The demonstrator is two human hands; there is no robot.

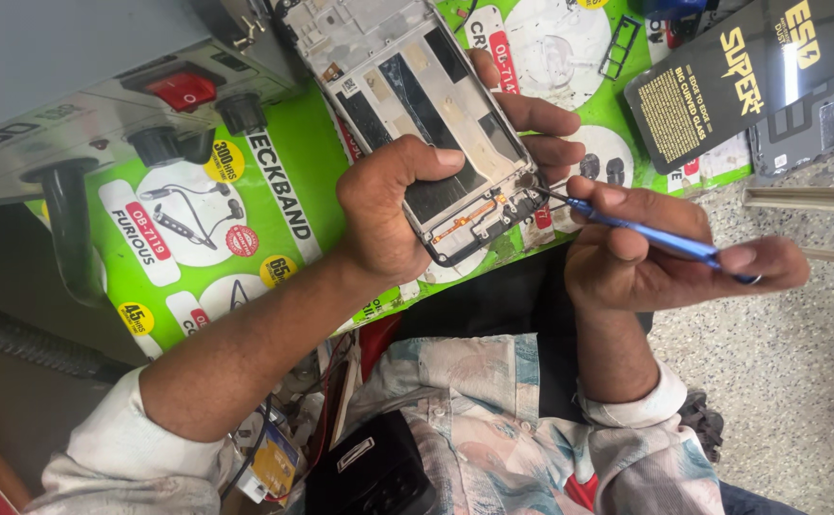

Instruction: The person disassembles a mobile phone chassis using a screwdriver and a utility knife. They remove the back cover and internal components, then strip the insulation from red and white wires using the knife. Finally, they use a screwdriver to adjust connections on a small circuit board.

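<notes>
A: What sits nearest to you?

B: A black box (371,469) in your lap, cut off at the bottom edge. Your patterned shirt (493,401) hides what is under it.

A: What does your left hand (388,215) do?

B: Your fingers curl tight around the open phone frame (417,114). Your thumb lies across its lower half and hides part of the inside. The frame's top end is cut off by the picture's edge.

A: And your right hand (646,257)?

B: Your fingers pinch a thin blue tool (655,236). Its tip touches the lower corner of the frame, beside small orange parts too tiny to make out.

A: What lies farther away?

B: A green mat (293,153) with pictures of earphones. On it are a small black tray (619,46) with nothing in it and a flat black packet (751,72). A grey machine (83,95) with a red switch (182,91) stands at your left, partly cut off.
</notes>
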